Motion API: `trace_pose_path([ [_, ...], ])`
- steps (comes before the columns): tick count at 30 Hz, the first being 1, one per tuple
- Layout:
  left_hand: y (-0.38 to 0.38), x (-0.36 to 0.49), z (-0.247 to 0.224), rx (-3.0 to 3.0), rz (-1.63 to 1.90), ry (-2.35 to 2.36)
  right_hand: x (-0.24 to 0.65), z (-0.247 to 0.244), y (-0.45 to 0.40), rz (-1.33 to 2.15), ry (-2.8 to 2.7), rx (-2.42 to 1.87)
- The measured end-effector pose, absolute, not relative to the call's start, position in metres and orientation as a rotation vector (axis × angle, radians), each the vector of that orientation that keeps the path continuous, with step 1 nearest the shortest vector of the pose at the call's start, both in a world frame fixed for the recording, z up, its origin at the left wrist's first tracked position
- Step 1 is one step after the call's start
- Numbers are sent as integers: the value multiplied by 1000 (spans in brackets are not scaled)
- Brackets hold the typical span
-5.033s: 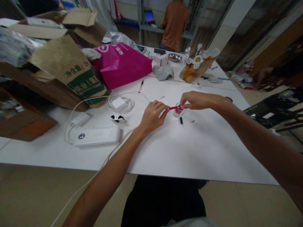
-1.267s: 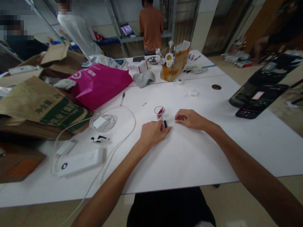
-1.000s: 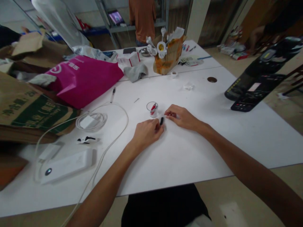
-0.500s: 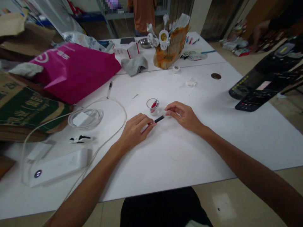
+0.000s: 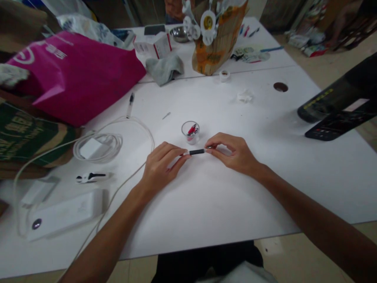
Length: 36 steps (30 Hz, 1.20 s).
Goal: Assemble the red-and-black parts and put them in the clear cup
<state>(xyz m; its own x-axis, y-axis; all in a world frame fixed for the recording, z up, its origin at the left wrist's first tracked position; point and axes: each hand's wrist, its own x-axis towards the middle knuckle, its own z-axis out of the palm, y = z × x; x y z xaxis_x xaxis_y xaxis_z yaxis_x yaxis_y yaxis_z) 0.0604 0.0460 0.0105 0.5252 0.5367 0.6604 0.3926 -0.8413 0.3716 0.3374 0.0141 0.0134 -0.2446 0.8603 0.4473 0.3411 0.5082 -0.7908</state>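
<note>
A short black tube lies level just above the white table, held at both ends. My left hand pinches its left end, and my right hand pinches its right end between thumb and forefinger. Just beyond the tube stands a small clear cup with red pieces inside. Neither hand touches the cup.
A pink bag, a brown paper sack, a coiled white cable, a white power bank, a small black-and-white clip and a pen lie left. An orange paper bag stands far; black devices sit right.
The black tube has come up off the table and turned level between both hands, with the right hand now pinching its right end. The camera has tilted down and moved closer.
</note>
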Motion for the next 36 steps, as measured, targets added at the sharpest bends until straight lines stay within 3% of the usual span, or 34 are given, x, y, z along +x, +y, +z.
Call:
trace_pose_path([
  [36, 41, 63, 8, 2562, 1193, 799, 337, 15, 11, 556, -1921, -1009],
])
